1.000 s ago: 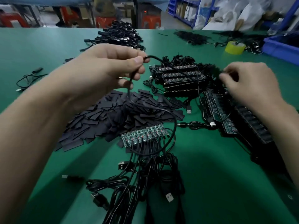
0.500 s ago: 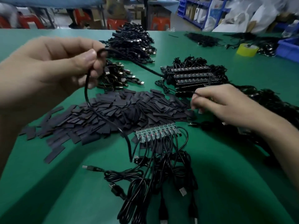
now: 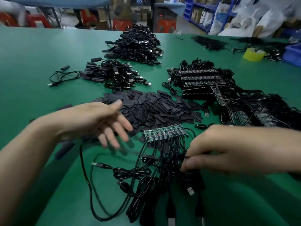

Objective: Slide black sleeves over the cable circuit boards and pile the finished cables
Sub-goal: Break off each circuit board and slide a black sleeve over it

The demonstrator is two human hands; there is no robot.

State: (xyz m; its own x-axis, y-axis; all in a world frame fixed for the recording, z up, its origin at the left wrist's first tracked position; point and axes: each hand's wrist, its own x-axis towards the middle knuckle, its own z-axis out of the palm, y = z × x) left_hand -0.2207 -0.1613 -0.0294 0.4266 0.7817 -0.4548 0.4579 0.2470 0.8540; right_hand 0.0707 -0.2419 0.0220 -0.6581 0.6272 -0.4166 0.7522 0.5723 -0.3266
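A heap of flat black sleeves [image 3: 151,106] lies mid-table. Just in front of it sits a strip of joined green circuit boards [image 3: 164,132], each with a black USB cable; the cables [image 3: 146,180] tangle toward me. My left hand [image 3: 97,123] hovers blurred over the sleeves' near-left edge, fingers spread, holding nothing. My right hand [image 3: 228,149] pinches cables just below the board strip. One sleeved cable [image 3: 88,176] lies loose at the left of the tangle. Two piles of sleeved cables sit farther back, a small pile [image 3: 114,75] and a big pile [image 3: 136,44].
Stacks of more board strips with cables [image 3: 211,88] fill the right side. A yellow tape roll [image 3: 254,53] and a blue bin [image 3: 293,54] stand far right. A single cable [image 3: 63,75] lies at the left. The green table [image 3: 32,62] ends at red stools.
My left hand has let go of the cable it held up and dropped, open, to the sleeve heap. My right hand moved from the sleeves down onto the cables under the board strip.
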